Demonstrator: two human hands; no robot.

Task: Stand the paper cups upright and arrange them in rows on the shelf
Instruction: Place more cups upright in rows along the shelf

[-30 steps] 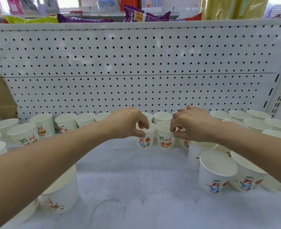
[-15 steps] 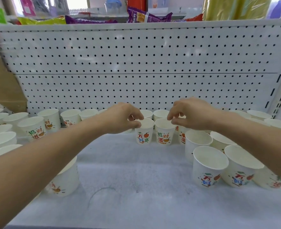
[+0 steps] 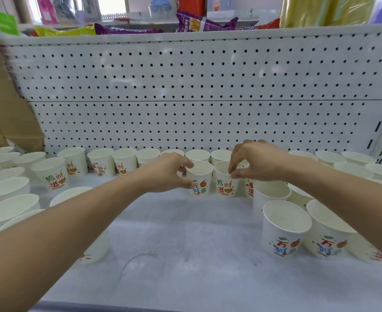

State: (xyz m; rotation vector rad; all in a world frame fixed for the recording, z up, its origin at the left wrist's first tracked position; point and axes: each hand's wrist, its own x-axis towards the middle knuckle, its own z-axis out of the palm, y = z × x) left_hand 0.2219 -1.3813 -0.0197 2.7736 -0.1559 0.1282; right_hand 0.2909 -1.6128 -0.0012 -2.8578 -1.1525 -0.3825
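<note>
Our left hand (image 3: 169,173) grips the orange-print cup (image 3: 200,184) and our right hand (image 3: 258,163) pinches the rim of the bowl-print cup (image 3: 224,186) beside it, both upright on the shelf (image 3: 185,233) just before the back row (image 3: 197,155), where, we judge, a finger snagging on release could tip these light cups into their neighbours.

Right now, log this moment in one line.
left hand: grips white paper cup with orange print | right hand: pinches rim of white paper cup with bowl print
</note>
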